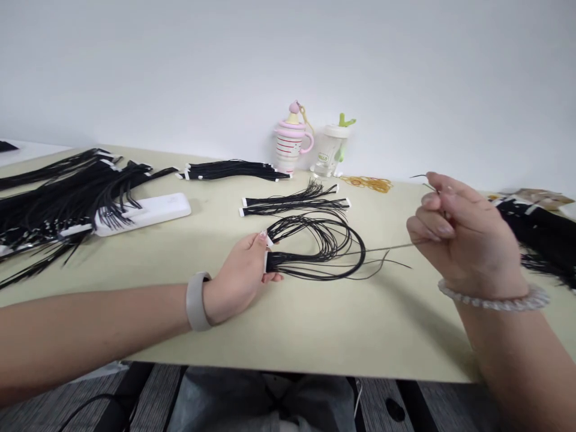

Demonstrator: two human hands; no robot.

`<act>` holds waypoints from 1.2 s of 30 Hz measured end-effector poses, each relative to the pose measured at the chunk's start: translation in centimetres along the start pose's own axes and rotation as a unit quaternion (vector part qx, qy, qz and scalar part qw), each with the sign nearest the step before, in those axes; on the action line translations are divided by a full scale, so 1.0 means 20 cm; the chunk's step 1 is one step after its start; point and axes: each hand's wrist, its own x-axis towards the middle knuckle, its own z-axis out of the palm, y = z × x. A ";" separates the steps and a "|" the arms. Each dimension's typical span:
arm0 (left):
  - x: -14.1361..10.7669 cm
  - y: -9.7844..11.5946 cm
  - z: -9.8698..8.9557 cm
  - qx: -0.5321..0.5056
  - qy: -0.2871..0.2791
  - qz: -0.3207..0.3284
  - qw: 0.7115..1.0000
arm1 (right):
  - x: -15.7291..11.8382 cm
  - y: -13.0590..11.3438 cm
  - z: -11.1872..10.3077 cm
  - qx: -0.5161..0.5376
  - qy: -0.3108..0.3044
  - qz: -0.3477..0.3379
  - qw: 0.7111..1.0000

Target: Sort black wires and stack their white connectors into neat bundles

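My left hand grips the white connectors at the ends of a black wire bundle, which loops out to the right over the table. Raised at the right, my right hand has its fingers closed on a thin black wire, whose tip sticks out above the fingers. A thin strand stretches from the bundle to this hand. Just behind the loop lie two short wire bundles with white connectors.
More black wires are piled at the left, beside a white case. Another wire bundle lies at the back, near a pink-lidded cup, a clear cup and yellow rubber bands. Further wires lie at the right.
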 end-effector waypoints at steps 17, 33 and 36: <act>-0.03 0.00 -0.01 0.157 -0.043 0.058 0.985 | -0.02 -0.14 -0.05 0.096 0.014 -0.020 0.995; -0.05 -0.01 -0.05 0.297 -0.080 0.209 0.928 | -0.12 0.05 0.13 -0.413 -0.182 -0.091 0.888; -0.05 -0.01 -0.05 0.295 -0.094 0.220 0.925 | -0.15 0.09 0.18 -0.437 -0.295 -0.131 0.839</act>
